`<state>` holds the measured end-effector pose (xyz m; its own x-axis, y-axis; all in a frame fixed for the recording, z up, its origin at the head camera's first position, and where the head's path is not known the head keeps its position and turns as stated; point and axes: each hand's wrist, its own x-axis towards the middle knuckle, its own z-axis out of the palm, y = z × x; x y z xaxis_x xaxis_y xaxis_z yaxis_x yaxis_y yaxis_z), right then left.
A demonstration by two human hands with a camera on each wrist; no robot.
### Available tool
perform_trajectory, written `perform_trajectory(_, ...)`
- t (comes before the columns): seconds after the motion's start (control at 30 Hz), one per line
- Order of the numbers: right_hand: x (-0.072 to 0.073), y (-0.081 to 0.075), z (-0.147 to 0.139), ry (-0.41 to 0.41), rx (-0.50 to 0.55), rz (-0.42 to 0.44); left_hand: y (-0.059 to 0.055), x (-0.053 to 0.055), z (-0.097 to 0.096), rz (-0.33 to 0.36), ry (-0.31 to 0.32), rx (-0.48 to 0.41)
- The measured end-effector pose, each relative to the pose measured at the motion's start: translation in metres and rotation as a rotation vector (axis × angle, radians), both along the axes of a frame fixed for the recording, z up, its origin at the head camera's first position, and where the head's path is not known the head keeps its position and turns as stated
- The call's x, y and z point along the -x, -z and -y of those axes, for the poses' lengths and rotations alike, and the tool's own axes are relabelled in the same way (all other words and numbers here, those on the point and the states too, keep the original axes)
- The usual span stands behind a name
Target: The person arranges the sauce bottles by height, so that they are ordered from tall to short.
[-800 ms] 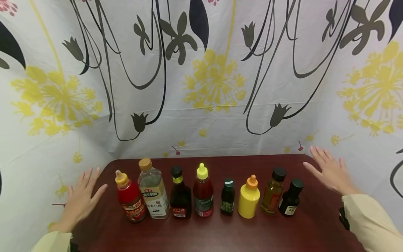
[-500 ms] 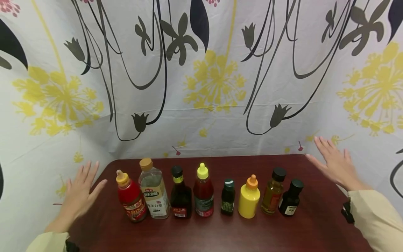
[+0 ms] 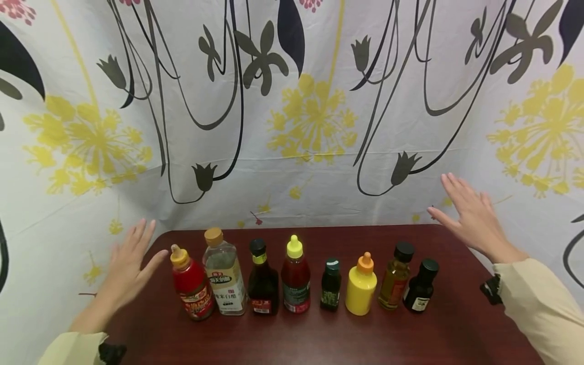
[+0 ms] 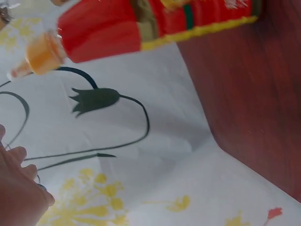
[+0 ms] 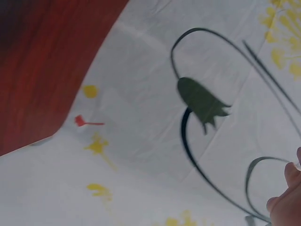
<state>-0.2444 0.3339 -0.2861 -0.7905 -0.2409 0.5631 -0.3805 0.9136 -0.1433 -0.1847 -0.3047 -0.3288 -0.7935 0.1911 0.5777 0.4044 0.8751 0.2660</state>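
Observation:
My left hand (image 3: 129, 271) hovers left of the bottle row, fingers extended and thumb spread toward a red squeeze bottle (image 3: 193, 289) with an orange nozzle cap. That bottle (image 4: 103, 28) lies across the top of the left wrist view. My right hand (image 3: 476, 223) is raised beyond the row's right end, fingers straight and thumb apart. Nearest to it stand a small dark bottle (image 3: 420, 289) with a cream label and an amber bottle (image 3: 395, 279) with a black cap. Both hands hold nothing. Only part of the right hand (image 5: 287, 202) shows at the corner of the right wrist view.
Between these stand a clear vinegar bottle (image 3: 225, 279), a dark sauce bottle (image 3: 263, 284), a red sauce bottle (image 3: 295, 279) with a yellow tip, a small green-capped bottle (image 3: 330, 286) and a yellow squeeze bottle (image 3: 360, 289). The dark red table (image 3: 292, 339) meets a flower-printed curtain (image 3: 292, 192) behind.
My left hand has risen and shifted slightly right, toward the red squeeze bottle. The right hand has risen, and lately moved left. The bottles keep their places on the table.

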Motion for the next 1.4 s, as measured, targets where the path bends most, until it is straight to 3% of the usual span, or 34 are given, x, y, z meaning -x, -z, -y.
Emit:
perform_trajectory(0.33, 0.003, -0.020, 0.037, -0.125, -0.030, -0.066, -0.010, 0.002, -0.016, -0.086, 0.075, -0.112)
perform_trajectory(0.6, 0.009, -0.029, 0.071, -0.247, -0.007, -0.057, -0.006, 0.006, -0.023, -0.160, 0.072, -0.227)
perform_trajectory(0.9, 0.020, -0.036, 0.115, -0.400, 0.126, -0.060, -0.014, 0.008, -0.030, -0.053, 0.039, -0.310)
perform_trajectory(1.17, 0.031, -0.046, 0.157, -0.519, 0.258, 0.065, -0.019, 0.012, -0.031, 0.055, 0.064, -0.304)
perform_trajectory(1.4, 0.038, -0.051, 0.196, -0.543, 0.312, 0.175, -0.020, 0.017, -0.031, 0.084, 0.047, -0.302)
